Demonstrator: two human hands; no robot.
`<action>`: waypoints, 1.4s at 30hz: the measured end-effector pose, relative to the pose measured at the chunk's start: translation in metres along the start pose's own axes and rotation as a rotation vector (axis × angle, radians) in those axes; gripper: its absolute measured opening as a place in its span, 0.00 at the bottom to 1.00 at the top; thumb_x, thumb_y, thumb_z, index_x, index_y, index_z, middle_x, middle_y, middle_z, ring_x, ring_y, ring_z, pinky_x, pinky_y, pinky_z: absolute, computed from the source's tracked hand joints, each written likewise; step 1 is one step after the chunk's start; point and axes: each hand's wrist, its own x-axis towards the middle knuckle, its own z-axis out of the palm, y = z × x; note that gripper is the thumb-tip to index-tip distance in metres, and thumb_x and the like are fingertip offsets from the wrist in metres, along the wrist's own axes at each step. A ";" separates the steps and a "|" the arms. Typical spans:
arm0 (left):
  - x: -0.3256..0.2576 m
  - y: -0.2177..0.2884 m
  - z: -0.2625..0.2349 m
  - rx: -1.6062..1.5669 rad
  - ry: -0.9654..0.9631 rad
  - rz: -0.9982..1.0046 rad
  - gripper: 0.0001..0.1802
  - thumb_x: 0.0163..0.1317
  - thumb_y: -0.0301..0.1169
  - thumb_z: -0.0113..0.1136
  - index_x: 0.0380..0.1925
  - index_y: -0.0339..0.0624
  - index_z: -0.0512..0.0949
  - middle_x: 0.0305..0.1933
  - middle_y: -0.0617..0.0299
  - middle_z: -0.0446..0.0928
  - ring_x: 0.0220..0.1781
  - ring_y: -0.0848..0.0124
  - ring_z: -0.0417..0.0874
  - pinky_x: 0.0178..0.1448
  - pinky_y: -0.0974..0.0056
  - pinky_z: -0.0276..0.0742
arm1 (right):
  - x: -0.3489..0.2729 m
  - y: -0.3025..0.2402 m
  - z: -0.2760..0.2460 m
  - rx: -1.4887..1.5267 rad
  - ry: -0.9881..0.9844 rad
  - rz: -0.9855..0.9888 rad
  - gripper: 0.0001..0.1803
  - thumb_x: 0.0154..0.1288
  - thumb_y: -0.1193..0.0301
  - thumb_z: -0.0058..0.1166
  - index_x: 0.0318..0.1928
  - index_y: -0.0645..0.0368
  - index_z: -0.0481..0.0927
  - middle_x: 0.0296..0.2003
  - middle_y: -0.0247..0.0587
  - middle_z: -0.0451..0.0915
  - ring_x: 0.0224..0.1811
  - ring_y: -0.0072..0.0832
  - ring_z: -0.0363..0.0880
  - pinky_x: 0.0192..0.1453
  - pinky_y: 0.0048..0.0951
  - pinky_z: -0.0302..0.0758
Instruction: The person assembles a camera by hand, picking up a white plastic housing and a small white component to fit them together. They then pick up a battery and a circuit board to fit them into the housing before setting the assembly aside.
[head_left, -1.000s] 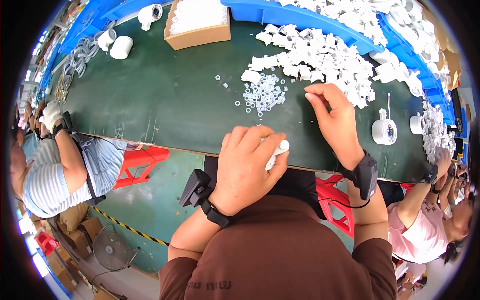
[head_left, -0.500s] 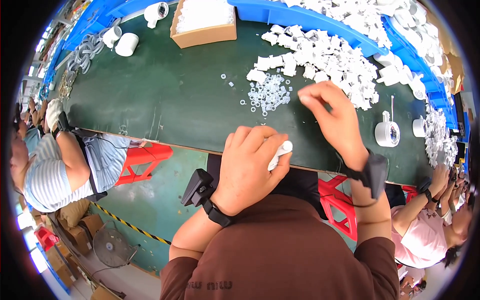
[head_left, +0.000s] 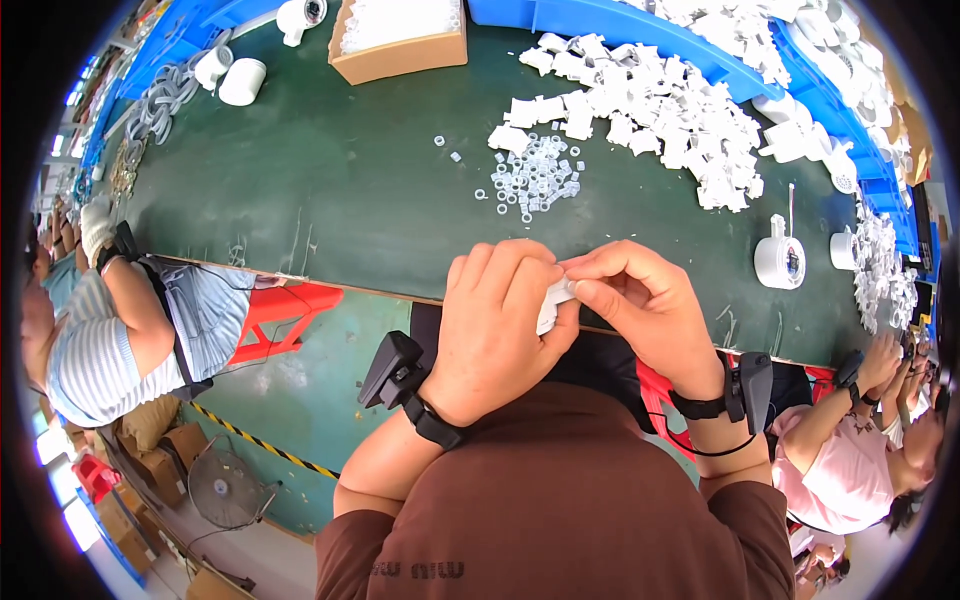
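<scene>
My left hand (head_left: pixel 500 335) is closed around a small white plastic part (head_left: pixel 548 308) just over the table's near edge. Most of that part is hidden by the fingers. At the part's upper end, the thumb and fingertips of my right hand (head_left: pixel 640 300) are pinched together. Whatever sits between those fingertips is too small and covered to make out. Beyond both hands lies a pile of small clear plastic rings (head_left: pixel 538 178). A larger heap of white plastic fittings (head_left: pixel 670 110) spreads behind and to the right of the rings.
A cardboard box (head_left: pixel 400 62) of translucent pieces stands at the back. Blue bins (head_left: pixel 640 48) line the far side. A round white housing (head_left: pixel 780 262) sits at right, grey rings (head_left: pixel 160 105) at far left. Co-workers sit on both sides; a red stool (head_left: pixel 285 318) stands at left.
My right hand has come down and left from beside the ring pile to meet the white plastic part in my left hand. The left hand has stayed in nearly the same place.
</scene>
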 end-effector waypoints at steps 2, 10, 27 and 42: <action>0.000 0.001 0.000 0.002 0.002 0.006 0.20 0.47 0.26 0.73 0.41 0.44 0.76 0.46 0.63 0.77 0.42 0.60 0.76 0.44 0.56 0.68 | 0.000 -0.001 0.001 -0.034 0.009 0.028 0.07 0.73 0.83 0.56 0.48 0.65 0.81 0.48 0.41 0.82 0.53 0.24 0.81 0.59 0.28 0.79; -0.003 0.002 0.003 -0.008 0.081 0.022 0.22 0.45 0.23 0.74 0.40 0.45 0.76 0.44 0.60 0.80 0.41 0.59 0.78 0.45 0.57 0.69 | -0.001 -0.004 0.012 0.117 0.140 0.073 0.08 0.74 0.79 0.56 0.50 0.66 0.81 0.45 0.37 0.83 0.48 0.19 0.82 0.51 0.24 0.81; -0.003 -0.024 -0.024 -0.023 -0.029 0.085 0.16 0.48 0.25 0.74 0.35 0.49 0.79 0.43 0.66 0.82 0.43 0.61 0.79 0.48 0.57 0.70 | 0.020 -0.013 -0.003 -0.220 -0.004 0.065 0.05 0.76 0.77 0.55 0.45 0.65 0.82 0.44 0.35 0.84 0.48 0.19 0.80 0.55 0.26 0.77; -0.006 -0.058 -0.016 0.297 0.321 -0.328 0.47 0.63 0.35 0.71 0.76 0.35 0.55 0.78 0.33 0.45 0.73 0.40 0.56 0.70 0.47 0.65 | 0.099 -0.005 -0.070 -1.228 0.189 -0.697 0.10 0.66 0.78 0.62 0.47 0.61 0.82 0.58 0.42 0.81 0.62 0.44 0.76 0.65 0.39 0.75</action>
